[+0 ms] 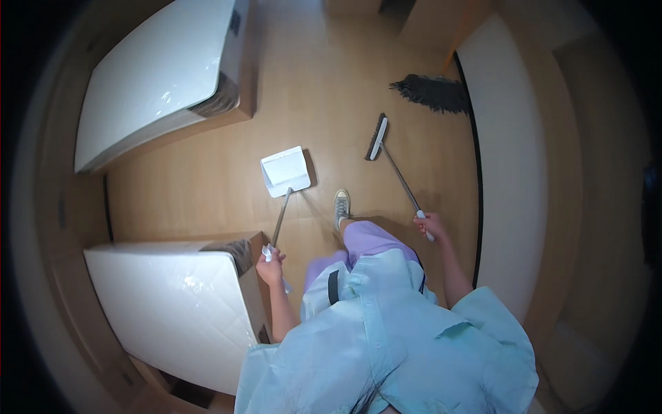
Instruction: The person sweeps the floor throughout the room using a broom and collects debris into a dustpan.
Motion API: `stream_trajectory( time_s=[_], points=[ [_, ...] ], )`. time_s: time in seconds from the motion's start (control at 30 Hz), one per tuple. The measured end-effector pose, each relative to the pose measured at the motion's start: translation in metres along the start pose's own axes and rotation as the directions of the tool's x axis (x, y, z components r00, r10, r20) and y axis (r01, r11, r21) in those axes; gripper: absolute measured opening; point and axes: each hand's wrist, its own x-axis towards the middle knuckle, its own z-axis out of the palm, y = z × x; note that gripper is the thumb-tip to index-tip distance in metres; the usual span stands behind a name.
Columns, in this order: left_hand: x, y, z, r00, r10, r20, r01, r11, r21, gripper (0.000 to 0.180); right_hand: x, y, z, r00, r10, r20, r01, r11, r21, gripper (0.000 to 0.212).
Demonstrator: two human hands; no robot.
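Note:
My left hand [271,267] is closed around the white grip of a long-handled dustpan [285,172]. Its white pan is ahead of me, left of my forward foot, with a shadow beside it on the wooden floor; whether it touches the floor I cannot tell. In my right hand [429,225] is the white handle end of a broom [378,138], fingers wrapped round it. The metal stick slants forward and left to a narrow white head with dark bristles, to the right of the pan and apart from it.
Two plastic-wrapped white mattresses on wooden bed bases stand at my left, one far [158,76] and one near [172,303]. A dark grey dust mop [431,93] with an orange stick lies by the right wall [510,152]. Wooden floor [324,83] runs between the beds and the wall.

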Motion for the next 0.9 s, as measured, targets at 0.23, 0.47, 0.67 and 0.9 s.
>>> stream_trajectory(
  time_s=[0.23,0.47,0.67,0.9],
  points=[
    [0.079,0.144,0.081,0.986,0.122,0.111,-0.161,0.857,0.49,0.03,0.004,-0.092,0.004,0.983,-0.019,-0.183,-0.06,0.908,-0.414,0.013],
    [0.15,0.24,0.143,0.974,0.103,0.202,-0.178,0.898,0.402,0.033,0.067,-0.18,0.08,0.952,0.085,-0.295,-0.233,0.827,-0.512,0.017],
    [0.226,0.302,0.158,0.976,0.036,0.216,-0.155,0.811,0.565,0.037,0.143,-0.272,0.173,0.98,0.084,-0.178,-0.179,0.752,-0.635,0.018],
    [0.236,0.321,0.176,0.964,0.033,0.265,-0.215,0.681,0.7,0.038,0.179,-0.362,0.124,0.988,0.144,-0.055,-0.141,0.989,0.048,0.009]
  ],
)
